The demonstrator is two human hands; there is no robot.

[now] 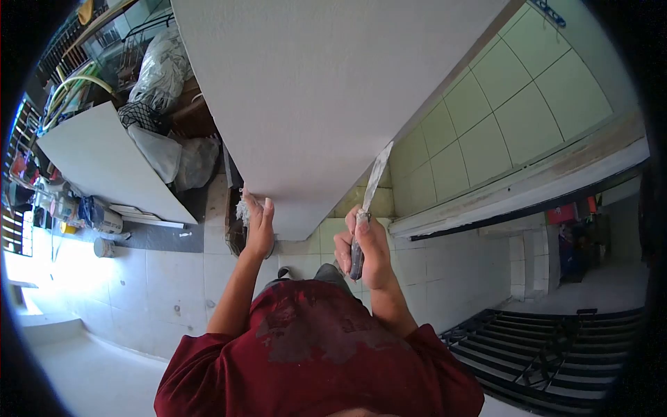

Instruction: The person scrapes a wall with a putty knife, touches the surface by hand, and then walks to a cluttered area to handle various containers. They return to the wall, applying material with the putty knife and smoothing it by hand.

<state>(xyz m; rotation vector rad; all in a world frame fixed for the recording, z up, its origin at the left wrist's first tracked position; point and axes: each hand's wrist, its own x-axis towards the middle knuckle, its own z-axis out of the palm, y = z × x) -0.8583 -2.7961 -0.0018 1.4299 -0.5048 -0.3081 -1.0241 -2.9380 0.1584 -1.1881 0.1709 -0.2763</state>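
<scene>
A large pale flat panel or wall face fills the upper middle of the view. My right hand is wrapped round the dark handle of a scraper-like tool. The tool's long blade, smeared with white, points up, its tip at the right edge of the pale surface. My left hand is at the lower left edge of the same surface, fingers stretched upward and apart. White crumbly material shows beside its fingers; whether the hand touches it I cannot tell.
Wrapped bundles and bags are piled at the upper left, beside a leaning white board. Buckets stand further left. Green tiles and a ledge lie right, a black metal grille lower right.
</scene>
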